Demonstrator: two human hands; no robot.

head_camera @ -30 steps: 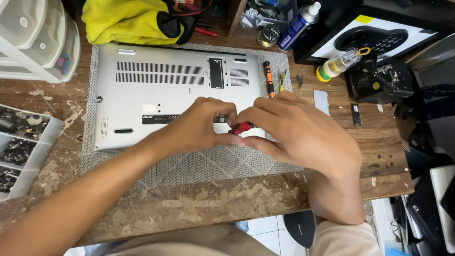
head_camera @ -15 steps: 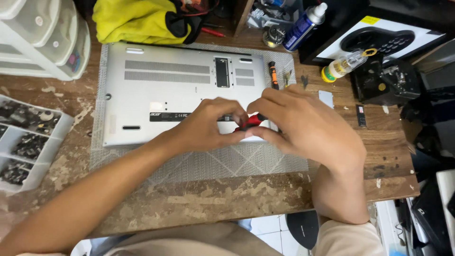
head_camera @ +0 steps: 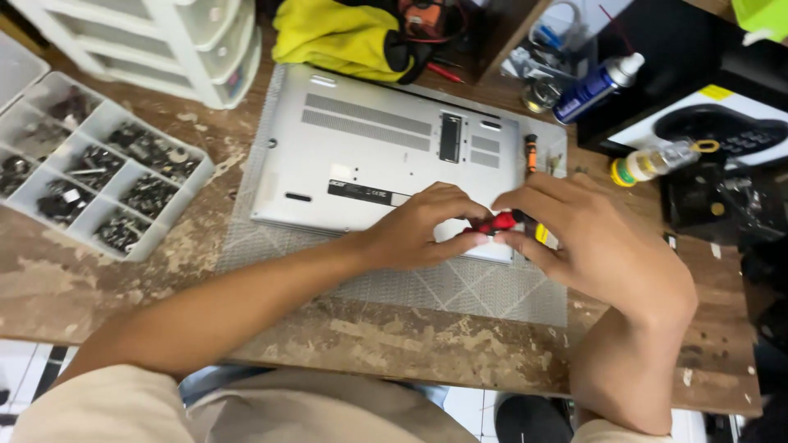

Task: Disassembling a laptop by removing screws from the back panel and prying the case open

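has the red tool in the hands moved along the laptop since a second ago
No. The red tool sits by the same front right corner of the silver laptop; the head camera shifted, not the tool.

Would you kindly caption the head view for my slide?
Both hands grip a red tool over an upturned silver laptop.

Between my hands the screwdriver point(head_camera: 495, 222) is red and black, over a silver laptop point(head_camera: 377, 156) on a grey diamond-patterned mat point(head_camera: 427, 283). Beyond them: a yellow cloth point(head_camera: 336, 37), a blue spray can point(head_camera: 593, 86).
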